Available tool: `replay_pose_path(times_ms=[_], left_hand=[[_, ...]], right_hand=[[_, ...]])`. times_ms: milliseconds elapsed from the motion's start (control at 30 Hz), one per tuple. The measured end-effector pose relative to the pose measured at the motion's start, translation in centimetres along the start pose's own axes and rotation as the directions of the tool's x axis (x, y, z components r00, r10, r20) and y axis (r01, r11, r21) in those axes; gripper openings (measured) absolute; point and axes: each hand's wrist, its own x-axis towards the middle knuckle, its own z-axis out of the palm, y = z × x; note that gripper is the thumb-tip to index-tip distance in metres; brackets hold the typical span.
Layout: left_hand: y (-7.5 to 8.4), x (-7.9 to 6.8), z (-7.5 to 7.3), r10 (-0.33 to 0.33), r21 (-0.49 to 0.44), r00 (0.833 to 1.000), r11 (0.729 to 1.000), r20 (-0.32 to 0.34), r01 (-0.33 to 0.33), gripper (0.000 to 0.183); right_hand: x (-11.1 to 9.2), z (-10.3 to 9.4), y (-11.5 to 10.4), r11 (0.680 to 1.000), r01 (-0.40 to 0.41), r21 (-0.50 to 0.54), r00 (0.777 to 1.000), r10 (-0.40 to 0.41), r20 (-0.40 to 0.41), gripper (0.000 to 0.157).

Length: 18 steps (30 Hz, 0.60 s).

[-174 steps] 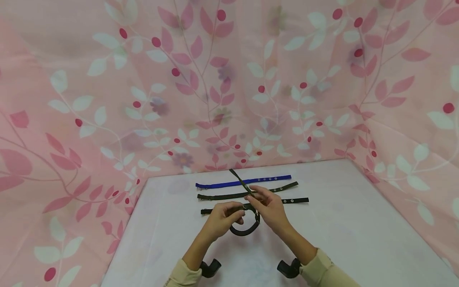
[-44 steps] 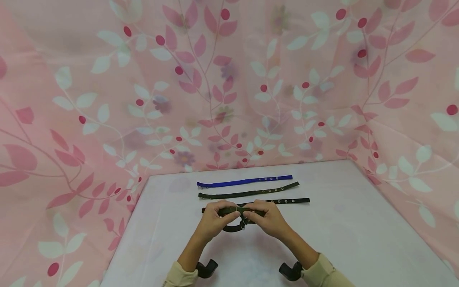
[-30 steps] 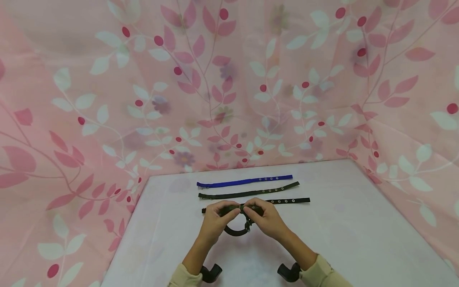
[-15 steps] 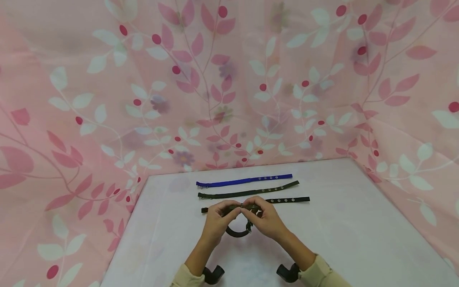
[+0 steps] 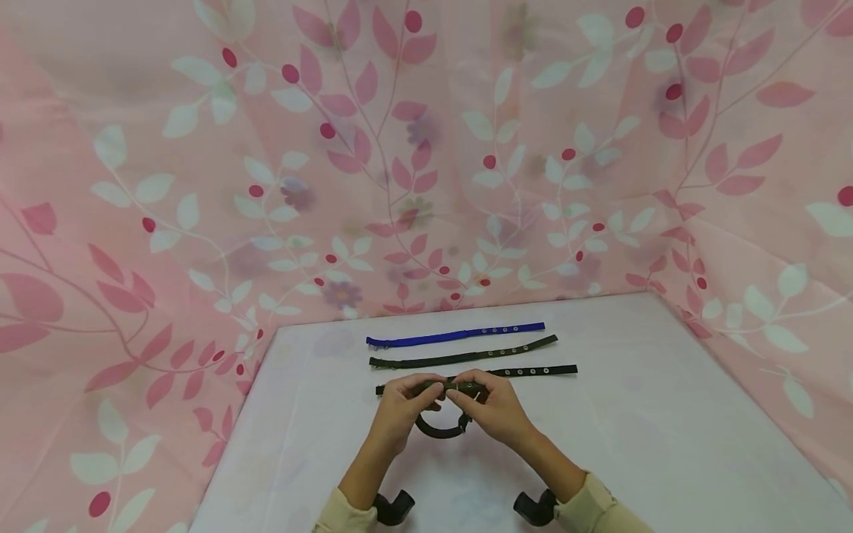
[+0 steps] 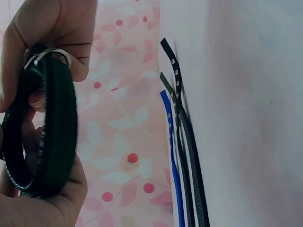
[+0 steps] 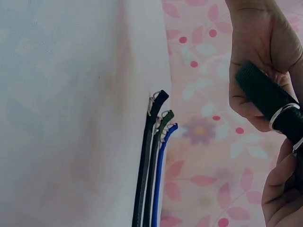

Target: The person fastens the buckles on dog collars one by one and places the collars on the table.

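A dark green collar (image 5: 440, 431), bent into a ring, is held up above the table by both hands. My left hand (image 5: 395, 414) pinches its upper left side, and my right hand (image 5: 498, 409) pinches the upper right. The thumbs nearly meet in the middle. In the left wrist view the collar's webbing loop (image 6: 61, 127) faces the camera, with metal fittings (image 6: 59, 54) beside the right hand's fingers. A strap end (image 7: 258, 85) juts out through a metal ring (image 7: 283, 113) in the right wrist view, near my left hand (image 7: 260, 42). The fingers hide part of the buckle area.
Three straight collars lie side by side behind the hands: a blue one (image 5: 453, 336), a green one (image 5: 440, 361) and a black one (image 5: 540, 371). Each has a row of eyelets. The white table (image 5: 633, 414) meets pink floral cloth (image 5: 413, 148). Black wrist mounts (image 5: 395, 508) show below the sleeves.
Earlier the strap end stuck up past the right hand; now it lies along the ring between both hands. Over the last second the fingers and collar shift only slightly.
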Motion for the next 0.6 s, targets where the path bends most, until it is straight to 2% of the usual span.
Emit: replay_pose_path(times_ms=[133, 300, 400, 600], left_hand=[[0.41, 0.07, -0.11, 0.014, 0.027, 1.000, 1.000, -0.021, -0.013, 0.034], [0.37, 0.13, -0.22, 0.013, -0.042, 0.997, 0.999, -0.081, -0.017, 0.031], [0.30, 0.20, -0.30, 0.040, -0.068, 0.994, 0.997, -0.102, -0.047, 0.034], [0.75, 0.11, -0.34, 0.112, -0.057, 0.982, 0.991, -0.150, -0.121, 0.034]], right_hand=[[-0.16, 0.06, 0.14, 0.999, 0.037, -0.006, 0.999, -0.037, -0.037, 0.013], [-0.30, 0.05, 0.14, 0.998, 0.054, -0.012, 0.996, -0.055, -0.064, 0.013], [-0.31, 0.01, 0.07, 0.998, 0.059, -0.012, 0.996, -0.060, -0.069, 0.013], [-0.27, -0.06, -0.17, 0.998, 0.060, -0.011, 0.994, -0.061, -0.088, 0.014]])
